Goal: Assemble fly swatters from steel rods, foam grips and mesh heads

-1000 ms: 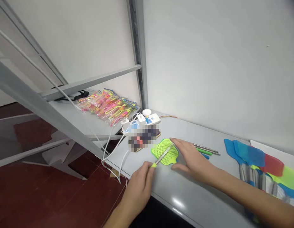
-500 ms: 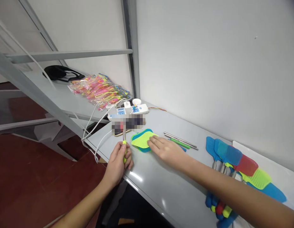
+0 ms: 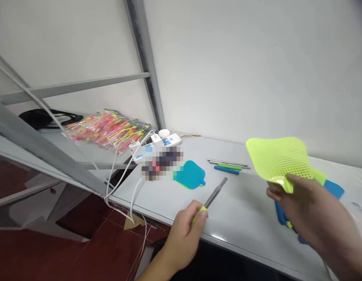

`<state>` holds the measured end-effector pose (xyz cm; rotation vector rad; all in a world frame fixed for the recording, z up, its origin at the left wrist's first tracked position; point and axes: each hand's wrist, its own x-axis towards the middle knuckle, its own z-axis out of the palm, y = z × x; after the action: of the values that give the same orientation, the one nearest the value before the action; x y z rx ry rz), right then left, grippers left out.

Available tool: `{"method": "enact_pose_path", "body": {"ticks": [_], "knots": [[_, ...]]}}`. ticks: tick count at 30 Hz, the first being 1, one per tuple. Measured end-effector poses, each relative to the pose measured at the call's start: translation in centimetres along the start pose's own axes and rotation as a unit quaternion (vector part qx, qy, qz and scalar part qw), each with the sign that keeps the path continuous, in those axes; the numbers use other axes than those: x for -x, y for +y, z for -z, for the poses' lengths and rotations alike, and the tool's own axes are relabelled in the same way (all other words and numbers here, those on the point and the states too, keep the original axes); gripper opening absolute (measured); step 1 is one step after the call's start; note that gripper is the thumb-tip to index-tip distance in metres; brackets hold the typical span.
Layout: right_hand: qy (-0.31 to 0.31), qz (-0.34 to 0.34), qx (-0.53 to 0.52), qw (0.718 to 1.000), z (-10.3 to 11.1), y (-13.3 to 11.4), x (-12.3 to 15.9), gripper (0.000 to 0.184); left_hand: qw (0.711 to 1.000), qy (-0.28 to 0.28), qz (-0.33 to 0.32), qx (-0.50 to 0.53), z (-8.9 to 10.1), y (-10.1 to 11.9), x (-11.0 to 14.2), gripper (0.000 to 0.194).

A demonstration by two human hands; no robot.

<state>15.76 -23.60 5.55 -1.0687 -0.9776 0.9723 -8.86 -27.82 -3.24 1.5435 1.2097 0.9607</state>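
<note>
Gripping a steel rod [image 3: 216, 192] by its yellow-green handle [image 3: 200, 214], the left hand [image 3: 183, 240] was wrapped fully shut, and the shaft's long axis ran up and to the right from the fist, toward the back of the table. The right hand [image 3: 304, 210] had a lime-green mesh swatter head [image 3: 276, 158] pinched by its lower edge, fingers [image 3: 290, 180] closed on it, lifted off the table and a bit blurry. That mesh sat well to the right of the rod's tip, so the right hand was easily the nearer one. A blue mesh swatter head [image 3: 189, 175] lay flat on the grey table [image 3: 245, 203] ahead of the left fist, and a few more metal rods [image 3: 228, 162] lay just beyond the tip. Some blue swatter parts [image 3: 282, 214] showed under the right hand.
</note>
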Motion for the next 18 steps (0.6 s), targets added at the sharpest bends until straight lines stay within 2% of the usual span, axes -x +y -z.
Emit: {"method": "enact_pose_path", "body": {"ticks": [2,4,6,10,13,18], "knots": [[0.018,-0.077,-0.082,0.993,-0.1,0.6,1.6,0.008,0.997,-0.03,-0.04,-0.052,-0.6,0.0,0.5,0.03],[0.034,-0.162,-0.178,0.97,0.1,1.1,3.1,0.017,0.992,-0.038,-0.081,-0.091,-1.2,-0.2,0.9,0.026],[0.038,-0.196,-0.214,0.956,0.6,1.4,4.5,0.025,0.984,-0.043,-0.124,-0.12,-1.7,-0.5,1.2,0.022],[0.024,-0.16,-0.15,0.975,2.3,2.2,6.8,0.024,0.955,-0.014,-0.236,-0.177,-2.8,-0.9,1.3,0.011],[-0.021,-0.102,-0.114,0.988,3.5,2.9,7.8,0.029,0.927,0.005,-0.313,-0.205,-3.2,-0.8,1.1,0.018],[-0.126,-0.077,-0.102,0.984,4.3,3.9,7.7,0.034,0.91,-0.034,-0.335,-0.243,-3.0,-0.8,0.7,0.031]]}}
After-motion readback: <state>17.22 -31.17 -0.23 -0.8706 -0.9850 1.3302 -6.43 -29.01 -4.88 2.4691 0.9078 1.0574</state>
